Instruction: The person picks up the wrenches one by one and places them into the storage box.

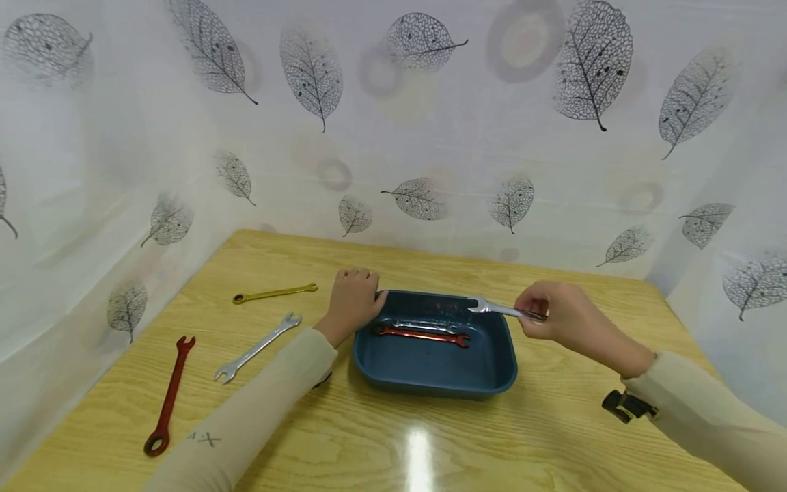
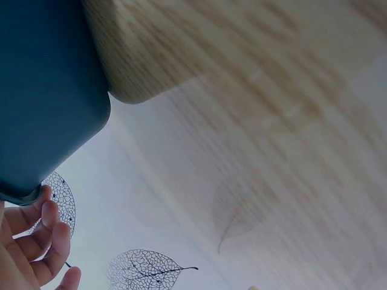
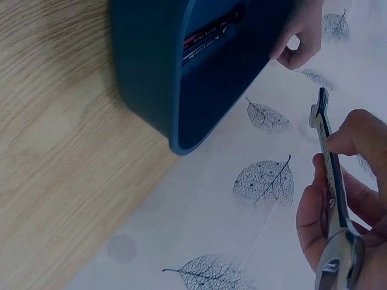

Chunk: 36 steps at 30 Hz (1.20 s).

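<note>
A dark blue plastic bin (image 1: 430, 391) sits on the table, holding a red wrench (image 1: 424, 335) and a silver wrench (image 1: 424, 326) side by side near its back wall. My left hand (image 1: 355, 301) grips the bin's back left corner, thumb over the rim and fingers outside; the left wrist view shows those fingers (image 2: 45, 235) at the rim. To the right of the bin, my right hand (image 1: 556, 311) pinches a silver open-end wrench (image 3: 332, 175) in the air, its far open end pointing left over the bin's back right part.
Left of the bin lie a yellow wrench (image 1: 274, 292), another silver wrench (image 1: 258, 347) and a larger red wrench (image 1: 170, 396), spread out on the wooden table (image 1: 344, 451). A leaf-patterned white sheet (image 1: 381, 137) hangs behind the table and at its sides.
</note>
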{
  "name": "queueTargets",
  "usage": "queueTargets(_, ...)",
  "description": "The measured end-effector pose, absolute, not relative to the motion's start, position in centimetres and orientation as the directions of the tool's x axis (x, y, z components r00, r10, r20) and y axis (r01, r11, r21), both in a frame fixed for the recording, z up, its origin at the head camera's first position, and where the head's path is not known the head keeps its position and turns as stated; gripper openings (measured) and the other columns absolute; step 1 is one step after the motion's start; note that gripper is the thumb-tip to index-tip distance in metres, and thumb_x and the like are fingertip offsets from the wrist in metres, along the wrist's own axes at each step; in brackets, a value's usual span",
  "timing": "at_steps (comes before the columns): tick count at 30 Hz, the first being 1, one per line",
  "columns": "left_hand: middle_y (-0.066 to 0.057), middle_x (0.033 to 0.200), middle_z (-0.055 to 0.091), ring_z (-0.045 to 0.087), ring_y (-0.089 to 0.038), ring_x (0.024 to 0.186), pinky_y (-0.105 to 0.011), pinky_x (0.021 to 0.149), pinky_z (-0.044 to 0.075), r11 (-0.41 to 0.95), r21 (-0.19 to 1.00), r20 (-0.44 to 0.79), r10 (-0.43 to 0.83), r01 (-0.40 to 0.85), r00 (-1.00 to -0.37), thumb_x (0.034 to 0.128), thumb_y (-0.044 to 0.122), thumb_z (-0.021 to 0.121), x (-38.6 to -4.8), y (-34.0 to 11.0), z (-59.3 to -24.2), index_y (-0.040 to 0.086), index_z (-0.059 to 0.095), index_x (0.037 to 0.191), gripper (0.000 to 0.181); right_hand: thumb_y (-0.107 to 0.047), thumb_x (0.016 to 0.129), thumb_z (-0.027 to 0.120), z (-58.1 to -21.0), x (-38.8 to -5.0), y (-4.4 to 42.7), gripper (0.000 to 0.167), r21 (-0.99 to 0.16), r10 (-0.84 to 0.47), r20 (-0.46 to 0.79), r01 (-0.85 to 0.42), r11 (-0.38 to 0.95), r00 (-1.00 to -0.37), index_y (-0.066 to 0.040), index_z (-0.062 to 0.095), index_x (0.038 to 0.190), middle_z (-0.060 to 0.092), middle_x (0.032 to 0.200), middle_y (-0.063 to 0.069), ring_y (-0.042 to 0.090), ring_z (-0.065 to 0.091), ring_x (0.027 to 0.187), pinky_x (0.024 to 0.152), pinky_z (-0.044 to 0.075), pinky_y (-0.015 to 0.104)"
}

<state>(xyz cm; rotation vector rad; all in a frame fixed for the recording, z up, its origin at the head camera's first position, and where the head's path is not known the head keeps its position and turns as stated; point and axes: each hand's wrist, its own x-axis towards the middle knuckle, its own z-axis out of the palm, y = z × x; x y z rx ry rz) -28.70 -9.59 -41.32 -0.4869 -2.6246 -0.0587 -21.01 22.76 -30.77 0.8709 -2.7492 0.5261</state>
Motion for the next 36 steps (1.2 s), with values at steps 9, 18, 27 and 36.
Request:
queueTargets(9,-0.009,0.094,0.069,0.064,-0.025,0.086,-0.045,0.085,0.047,0.938,-0.038,0.44,0.324,0.343,-0.838,0.0887,0.038,0.061,-28.5,-9.6,-41.2,0.01,0.065,0.087,0.028,-0.001,0.074,0.071,-30.9,-21.4,20.2,0.01,-0.3,-0.543,0.293,-0.615,0.729,-0.787,-0.009,0.068,0.078,0.057,0.067,-0.006,0.002,0.045,0.06,0.055,0.042,0.021)
queueTargets(18,-0.008,0.094,0.07,0.064,-0.025,0.086,-0.045,0.085,0.047,0.938,-0.056,0.442,0.331,0.342,-0.834,0.0887,0.038,0.061,-28.5,-9.6,-41.3,0.01,0.065,0.088,0.029,-0.002,0.075,0.071,-31.9,-22.2,18.3,0.007,-0.369,-0.552,0.245,-0.603,0.707,-0.797,-0.006,0.068,0.081,0.059,0.069,-0.005,0.002,0.047,0.06,0.056,0.044,0.021)
queueTargets(27,-0.008,0.094,0.069,0.064,-0.024,0.087,-0.044,0.085,0.047,0.939,-0.062,0.428,0.332,0.339,-0.841,0.0892,0.04,0.06,-28.5,-9.6,-41.1,0.01,0.066,0.089,0.03,-0.005,0.077,0.07,-33.0,-23.0,17.0,0.006,-0.415,-0.566,0.212,-0.598,0.686,-0.797,-0.009,0.068,0.081,0.06,0.07,-0.004,0.002,0.046,0.059,0.055,0.044,0.022)
queueTargets(36,-0.007,0.093,0.069,0.064,-0.024,0.086,-0.043,0.084,0.046,0.941,-0.07,0.429,0.327,0.33,-0.842,0.0888,0.04,0.06,-28.8,-9.5,-41.2,0.01,0.066,0.09,0.03,-0.006,0.078,0.07,-33.5,-23.8,15.5,0.005,-0.435,-0.599,0.162,-0.601,0.67,-0.784,-0.007,0.068,0.083,0.063,0.072,-0.002,0.003,0.049,0.059,0.056,0.045,0.022)
